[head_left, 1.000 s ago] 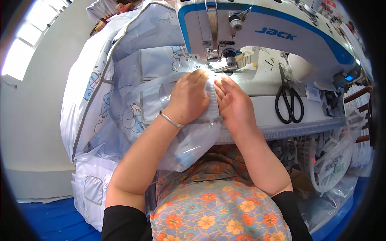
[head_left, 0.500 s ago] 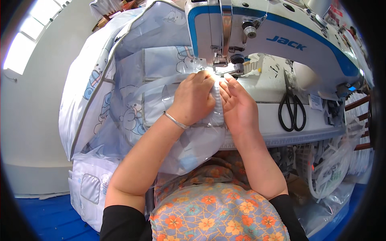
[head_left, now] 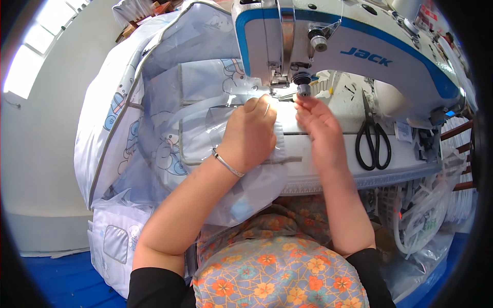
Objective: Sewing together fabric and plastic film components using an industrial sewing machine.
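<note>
My left hand (head_left: 250,132), with a silver bangle at the wrist, is closed on the edge of the pale printed fabric (head_left: 203,134), its fingertips close to the presser foot (head_left: 280,82) of the sewing machine (head_left: 328,38). A clear plastic layer and grey binding show on this fabric, which spreads left under my forearm. My right hand (head_left: 324,134) is off the fabric, its slightly blurred fingers loosely bent and apart beside the machine's round metal knob (head_left: 304,89). I see nothing between them. The fabric under my left fingers is hidden.
Black-handled scissors (head_left: 373,138) lie on the machine bed to the right. A ruler strip (head_left: 328,184) runs along the table's front edge. Below right hangs a clear plastic bag (head_left: 421,215). More printed fabric (head_left: 115,241) hangs at the lower left, near the white wall (head_left: 49,169).
My right hand has let go of the fabric edge and moved right, toward the machine's knob. My left hand stays on the fabric, slightly shifted. A grey binding end now shows between my forearms.
</note>
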Demonstrator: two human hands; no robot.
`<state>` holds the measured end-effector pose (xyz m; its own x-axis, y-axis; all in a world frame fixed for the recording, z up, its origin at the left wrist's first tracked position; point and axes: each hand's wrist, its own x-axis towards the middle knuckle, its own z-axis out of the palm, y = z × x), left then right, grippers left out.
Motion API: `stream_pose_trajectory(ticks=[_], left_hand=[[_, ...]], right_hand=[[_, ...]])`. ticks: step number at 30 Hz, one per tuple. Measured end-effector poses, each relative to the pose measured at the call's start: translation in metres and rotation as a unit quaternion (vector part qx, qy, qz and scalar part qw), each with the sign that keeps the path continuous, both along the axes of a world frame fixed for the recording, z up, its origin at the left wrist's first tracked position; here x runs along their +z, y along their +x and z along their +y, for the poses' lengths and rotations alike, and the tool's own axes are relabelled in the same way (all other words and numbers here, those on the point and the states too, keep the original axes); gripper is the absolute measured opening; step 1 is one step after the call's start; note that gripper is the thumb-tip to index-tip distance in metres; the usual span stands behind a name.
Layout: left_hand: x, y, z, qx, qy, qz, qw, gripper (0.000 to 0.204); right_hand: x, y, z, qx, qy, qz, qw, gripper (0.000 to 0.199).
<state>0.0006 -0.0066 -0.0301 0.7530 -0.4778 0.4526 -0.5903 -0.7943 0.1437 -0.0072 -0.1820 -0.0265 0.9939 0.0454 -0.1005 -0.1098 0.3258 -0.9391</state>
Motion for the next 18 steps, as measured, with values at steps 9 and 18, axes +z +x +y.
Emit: stream_pose_trajectory(ticks=[9, 18], left_hand=[[0.0, 0.007, 0.005, -0.002, 0.054, -0.022, 0.998, 0.028], [0.001, 0.011, 0.006, -0.006, 0.063, -0.021, 0.998, 0.027]], right_hand=[[0.016, 0.04, -0.023, 0.03, -0.213, -0.151, 0.965, 0.026], [0.026, 0.049, -0.032, -0.071, -0.412, -0.314, 0.852, 0.015]])
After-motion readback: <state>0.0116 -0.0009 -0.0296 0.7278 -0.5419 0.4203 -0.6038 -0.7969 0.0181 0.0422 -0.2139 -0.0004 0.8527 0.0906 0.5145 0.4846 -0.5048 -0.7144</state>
